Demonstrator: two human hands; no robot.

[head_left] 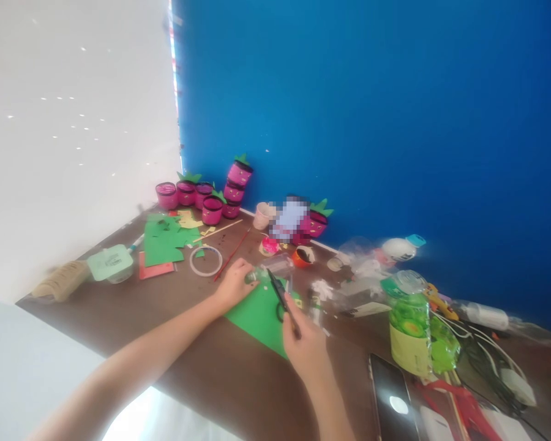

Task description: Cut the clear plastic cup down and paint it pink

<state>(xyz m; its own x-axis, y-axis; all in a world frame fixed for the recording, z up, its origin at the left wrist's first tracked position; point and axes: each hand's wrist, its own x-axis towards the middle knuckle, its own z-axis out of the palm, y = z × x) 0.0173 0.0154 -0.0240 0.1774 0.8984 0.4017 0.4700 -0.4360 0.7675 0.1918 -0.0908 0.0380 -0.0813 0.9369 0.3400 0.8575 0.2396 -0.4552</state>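
Green rectangular sheet point(257, 321): lay flat on the dark brown tabletop point(202, 367), its far part overlapped by hands and tools; whether it was paper or felt could not be told.
Pixelated pale panel point(289, 218): stood near the bright blue wall point(371, 110), its face broken into unreadable squares, with the left side of a black-rimmed magenta pot point(319, 225) lost in the same blocks.
Clear plastic heap point(362, 263): smeared by blur on the right, its separate pieces hard to make out.
Black-screened phone point(386, 380): ran out of view at the lower edge, a white glare on its glass.
Forearms point(160, 343): both were cut off at the bottom.
Left hand point(236, 285): had its fingers bent at the sheet's left edge, tips beside a small glassy greenish thing point(251, 277); whether they gripped it or merely touched it could not be told.
Right hand point(305, 340): was wrapped around the handles of black-handled scissors point(280, 294).
Blades: pointed forward and leftward over the sheet, near the left fingertips; whether they were parted was too blurred to tell.
Sheet's place: beneath the scissors, between the two hands.
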